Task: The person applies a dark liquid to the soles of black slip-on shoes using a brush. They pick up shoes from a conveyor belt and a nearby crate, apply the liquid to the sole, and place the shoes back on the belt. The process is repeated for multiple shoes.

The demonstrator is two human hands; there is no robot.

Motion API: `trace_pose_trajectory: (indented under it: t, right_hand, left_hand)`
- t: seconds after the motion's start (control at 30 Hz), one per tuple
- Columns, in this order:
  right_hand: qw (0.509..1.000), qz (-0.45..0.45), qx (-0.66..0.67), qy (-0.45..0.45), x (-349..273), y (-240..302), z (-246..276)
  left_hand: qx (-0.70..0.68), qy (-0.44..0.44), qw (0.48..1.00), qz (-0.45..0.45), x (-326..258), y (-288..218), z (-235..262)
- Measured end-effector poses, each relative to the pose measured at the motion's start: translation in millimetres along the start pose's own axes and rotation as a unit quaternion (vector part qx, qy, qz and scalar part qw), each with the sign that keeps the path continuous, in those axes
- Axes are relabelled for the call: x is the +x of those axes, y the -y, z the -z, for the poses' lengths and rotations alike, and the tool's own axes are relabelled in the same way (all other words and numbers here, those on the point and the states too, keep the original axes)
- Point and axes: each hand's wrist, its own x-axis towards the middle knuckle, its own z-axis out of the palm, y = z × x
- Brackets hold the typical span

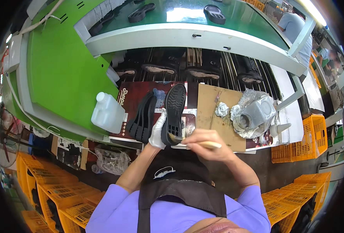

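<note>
Largest before us is the bright green painted metal panel (63, 58) on our left. Beside it, at the top, runs a glossy dark green conveyor belt (242, 17) in a pale grey metal frame (172, 37), with black soles lying on it. Stacks of orange plastic lattice crates (74, 211) curve around our lower left, and more stand at the right. Beneath the frame, dark shoes with pale undersides (203, 73) rest in a row on metal rollers.

Nearer, we have dark red printed cardboard (131, 93) and, to its right, a flat tan cardboard sheet (209, 126). A translucent white plastic jug (109, 115) stands at the left; a clear plastic container (262, 110) lies tilted on crumpled film at the right.

The long black rubber sole with a treaded face (175, 103) is upright over the dark red cardboard, beside other black soles. Our white-gloved left hand (157, 131) is closed around its left edge. Our bare right hand (206, 140) pinches a pale-handled brush (211, 145), its bristles at the sole's near end. Smallest are the crumpled white wads (221, 110) on the tan sheet.
</note>
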Motion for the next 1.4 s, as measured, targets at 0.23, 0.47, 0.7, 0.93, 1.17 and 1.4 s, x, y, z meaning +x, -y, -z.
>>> trace_pose_trajectory:
  t: [0.23,0.47,0.7,0.93,1.17,1.4]
  right_hand:
    - [0.999,-0.002,-0.024,-0.037,1,-15,-6]
    - [0.933,-0.069,0.210,-0.283,-29,-22,23]
    - [0.832,-0.084,0.339,-0.431,-74,-48,31]
    - [0.777,-0.079,0.353,-0.515,-106,-51,31]
    - [0.733,-0.063,0.327,-0.593,-153,-35,34]
    - [0.718,-0.076,0.313,-0.617,-168,-16,25]
  left_hand:
    - [0.010,0.001,0.998,-0.060,0,12,12]
    - [-0.008,-0.039,0.997,-0.063,-18,5,21]
    - [0.045,-0.088,0.994,-0.050,-35,4,17]
    - [-0.035,0.008,0.999,-0.007,-22,7,-47]
    - [-0.004,0.200,0.980,-0.010,97,10,-182]
    - [0.073,0.122,0.990,0.008,292,23,-287]
